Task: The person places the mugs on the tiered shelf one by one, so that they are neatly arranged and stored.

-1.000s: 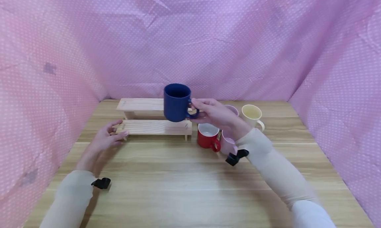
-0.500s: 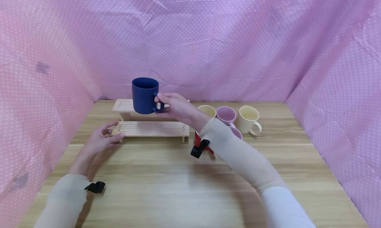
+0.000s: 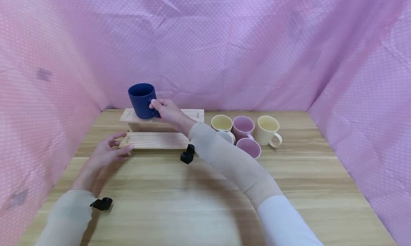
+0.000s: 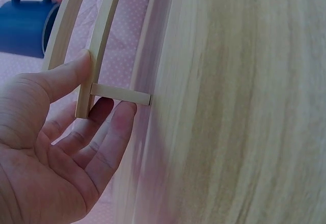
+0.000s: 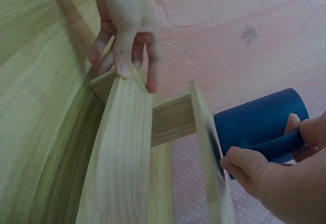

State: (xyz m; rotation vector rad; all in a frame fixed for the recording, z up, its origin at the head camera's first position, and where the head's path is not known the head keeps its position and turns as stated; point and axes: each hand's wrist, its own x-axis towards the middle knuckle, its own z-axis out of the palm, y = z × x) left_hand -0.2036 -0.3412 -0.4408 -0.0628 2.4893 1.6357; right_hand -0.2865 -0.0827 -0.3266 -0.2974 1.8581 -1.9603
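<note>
Nearby | yellow mugs, pink mugs beside wooden shelf | right sleeve overlaps white-lined mug

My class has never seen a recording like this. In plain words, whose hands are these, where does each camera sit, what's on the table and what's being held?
There is no machine here: these are a person's two bare hands. The head camera looks forward and down over everything; the other two pictures come from cameras on each wrist, so the scene looks turned.

On the wooden table stands a two-step wooden stand. To its right are two yellow mugs, two pink mugs and a white-lined mug, partly hidden by the right sleeve.

The right hand holds a blue mug by its handle at the upper step; whether they touch is unclear. The left hand grips the lower step's left end.
</note>
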